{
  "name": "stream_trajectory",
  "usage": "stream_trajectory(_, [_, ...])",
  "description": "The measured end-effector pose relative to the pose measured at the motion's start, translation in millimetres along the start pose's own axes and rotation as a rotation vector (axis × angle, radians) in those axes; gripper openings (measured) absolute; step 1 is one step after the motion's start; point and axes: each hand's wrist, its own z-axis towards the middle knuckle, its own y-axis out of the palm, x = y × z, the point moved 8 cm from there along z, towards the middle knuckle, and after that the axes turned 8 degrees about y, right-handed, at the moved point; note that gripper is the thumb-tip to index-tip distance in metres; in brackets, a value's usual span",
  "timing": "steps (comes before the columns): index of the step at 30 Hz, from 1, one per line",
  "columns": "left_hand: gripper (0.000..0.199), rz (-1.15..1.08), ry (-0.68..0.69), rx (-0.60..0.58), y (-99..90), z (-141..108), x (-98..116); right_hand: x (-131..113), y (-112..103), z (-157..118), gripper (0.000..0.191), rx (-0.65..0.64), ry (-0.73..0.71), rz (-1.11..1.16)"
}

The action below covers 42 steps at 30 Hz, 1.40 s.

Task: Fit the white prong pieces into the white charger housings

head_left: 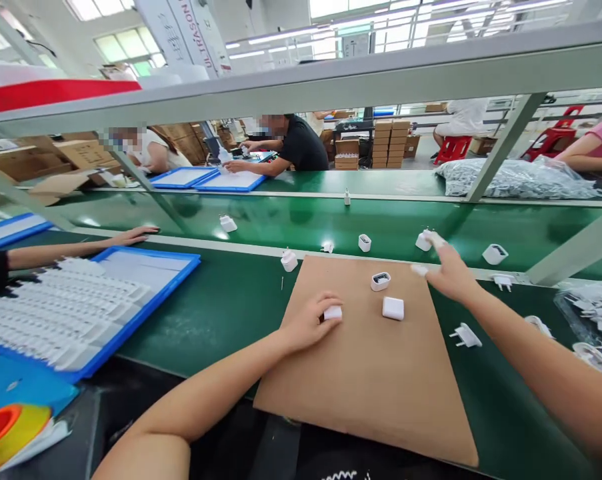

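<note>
Tall white rectangular panel, upper left, leaning [181,33]: red capitals along its length, "ULTRASON" legible, running up to the frame's top edge. Larger grey characters beside them, unreadable. Small pale rectangular board, far background [357,45]: dark marks, too small to read.

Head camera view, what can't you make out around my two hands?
In the head view:
1. White casing: partly hidden by the left hand.
2. Right hand: blurred; fingertip contact with the white adapter is unclear.
3. Bag of plug parts: cut off by the right edge.
</note>
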Motion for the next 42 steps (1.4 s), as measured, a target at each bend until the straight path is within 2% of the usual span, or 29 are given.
stream_trajectory(1, [0.041,0.011,-0.008,-0.034,9.3,-0.7,1.0,-7.1,0.6,-27.4,0.074,-0.066,-0.067,-0.038])
stream_trajectory(3, [0.049,0.048,-0.045,-0.026,7.4,12.0,-8.0,-2.5,0.6,-83.2,0.073,-0.131,-0.100,-0.139])
stream_trajectory(6, [0.046,0.229,-0.186,0.117,-28.7,58.2,-47.5,36.8,-1.7,-146.5,0.067,-0.063,0.082,-0.303])
stream_trajectory(8, [0.054,0.382,-0.348,0.187,-53.1,92.0,-83.8,55.4,-0.8,-168.3,0.053,-0.014,0.152,-0.287])
stream_trajectory(11, [0.056,0.431,-0.472,0.226,-67.8,130.9,-127.2,62.2,-3.8,-172.3,0.038,0.049,0.183,-0.114])
stream_trajectory(15, [0.036,0.446,-0.581,0.316,-71.4,144.9,-158.2,58.2,-16.8,-161.4,0.028,0.148,0.226,0.077])
stream_trajectory(19, [0.034,0.437,-0.562,0.408,-68.4,152.3,-160.5,63.0,-21.3,-159.4,0.032,0.232,0.285,0.161])
stream_trajectory(24, [0.055,0.393,-0.561,0.334,-49.8,176.6,-155.4,78.5,-16.2,-157.6,0.043,0.253,0.389,0.284])
stream_trajectory(27, [0.055,0.363,-0.568,0.280,-45.1,185.5,-142.7,79.6,-12.7,-157.9,0.047,0.234,0.440,0.451])
stream_trajectory(29, [0.049,0.347,-0.527,0.264,-44.6,183.2,-121.9,77.0,-11.4,-160.8,0.052,0.221,0.493,0.612])
stream_trajectory(32, [0.045,0.318,-0.382,0.222,-35.0,160.1,-70.3,61.1,-8.5,-163.3,0.055,0.122,0.519,0.828])
stream_trajectory(33, [0.046,0.306,-0.282,0.204,-28.0,147.9,-46.4,53.2,-6.8,-163.2,0.053,0.065,0.518,0.879])
stream_trajectory(36, [0.044,0.188,-0.054,0.078,7.8,99.4,21.4,27.9,-4.8,-160.9,0.042,-0.072,0.478,0.974])
stream_trajectory(38, [0.043,0.104,0.008,0.003,36.4,69.1,54.3,12.9,-6.5,-158.8,0.037,-0.111,0.419,1.001])
stream_trajectory(40, [0.045,0.063,0.004,-0.010,61.1,50.2,70.6,1.5,-4.8,-158.7,0.042,-0.175,0.384,1.027])
stream_trajectory(42, [0.047,0.061,-0.021,0.032,77.4,43.6,72.1,-5.3,0.5,-161.0,0.056,-0.267,0.390,1.053])
